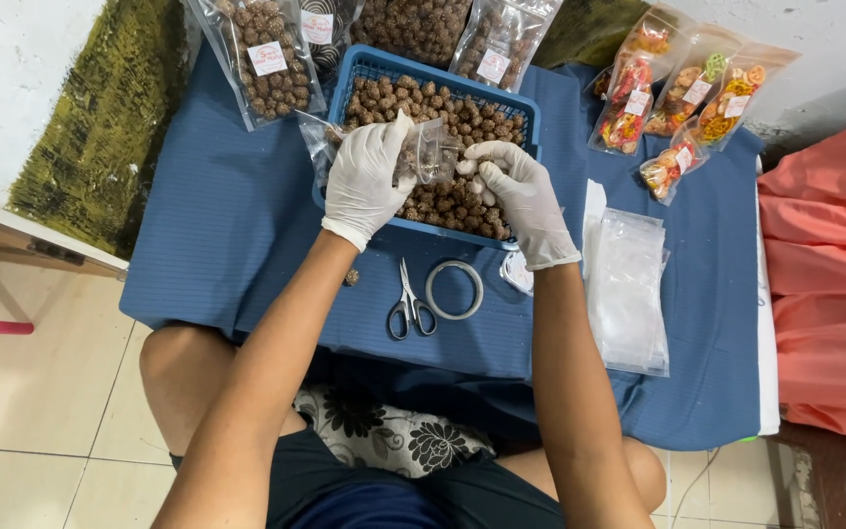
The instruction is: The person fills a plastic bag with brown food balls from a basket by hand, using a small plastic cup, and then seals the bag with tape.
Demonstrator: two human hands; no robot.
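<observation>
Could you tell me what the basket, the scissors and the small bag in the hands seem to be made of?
The blue basket looks like moulded plastic: a matte, slotted lattice wall. The scissors seem to be bare metal, grey and shiny from blades to handles. The small bag, held by the left hand with the right hand beside it, appears to be thin clear plastic film, glossy and crinkled. Both hands wear white gloves, probably latex.
</observation>
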